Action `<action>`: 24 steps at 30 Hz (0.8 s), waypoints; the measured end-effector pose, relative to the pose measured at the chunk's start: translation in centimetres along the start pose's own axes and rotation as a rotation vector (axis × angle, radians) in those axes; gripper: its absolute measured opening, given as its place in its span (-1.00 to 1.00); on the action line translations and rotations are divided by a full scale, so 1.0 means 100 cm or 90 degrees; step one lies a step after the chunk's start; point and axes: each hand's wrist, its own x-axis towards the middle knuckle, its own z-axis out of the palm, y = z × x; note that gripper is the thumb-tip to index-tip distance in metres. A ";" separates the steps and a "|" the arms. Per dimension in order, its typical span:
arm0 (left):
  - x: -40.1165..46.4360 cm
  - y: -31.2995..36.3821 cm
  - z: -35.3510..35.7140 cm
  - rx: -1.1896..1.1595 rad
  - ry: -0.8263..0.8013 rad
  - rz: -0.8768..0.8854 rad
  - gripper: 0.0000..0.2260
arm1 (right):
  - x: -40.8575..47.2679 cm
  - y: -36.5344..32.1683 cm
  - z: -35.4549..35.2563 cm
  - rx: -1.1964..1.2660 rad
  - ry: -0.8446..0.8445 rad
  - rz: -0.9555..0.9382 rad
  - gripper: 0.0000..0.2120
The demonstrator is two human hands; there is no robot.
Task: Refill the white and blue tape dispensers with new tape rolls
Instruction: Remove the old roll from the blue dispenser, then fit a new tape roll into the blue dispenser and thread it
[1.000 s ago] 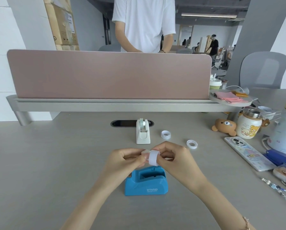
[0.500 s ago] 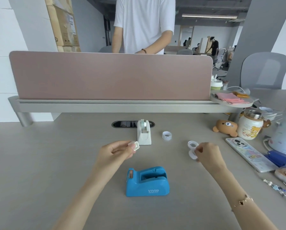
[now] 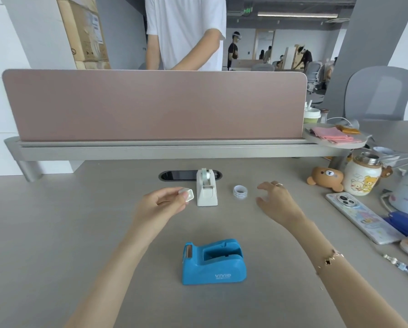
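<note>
The white dispenser [image 3: 206, 191] already carries tape; the blue dispenser [image 3: 213, 261], nearer than both hands, sits empty. The left hand [image 3: 161, 205] pinches a small white spool core [image 3: 187, 194] beside the white one. The right hand [image 3: 277, 201], grip spread and empty, has left the ring it held and reaches toward the tape roll [image 3: 240, 192] on the desk [image 3: 56, 233].
</note>
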 end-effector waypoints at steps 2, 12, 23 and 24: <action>0.001 -0.001 -0.004 -0.008 0.005 0.000 -0.93 | 0.013 -0.011 0.008 -0.019 -0.049 -0.037 -0.55; 0.001 -0.003 -0.006 -0.013 0.016 -0.009 -0.85 | 0.040 -0.022 0.045 -0.057 -0.127 -0.069 -0.46; -0.003 -0.003 0.002 -0.053 0.001 -0.007 -0.81 | 0.014 -0.023 0.030 -0.114 -0.043 -0.073 -0.79; -0.004 -0.003 0.004 -0.061 -0.003 -0.002 -0.80 | 0.003 -0.026 0.026 -0.065 -0.001 -0.055 -0.77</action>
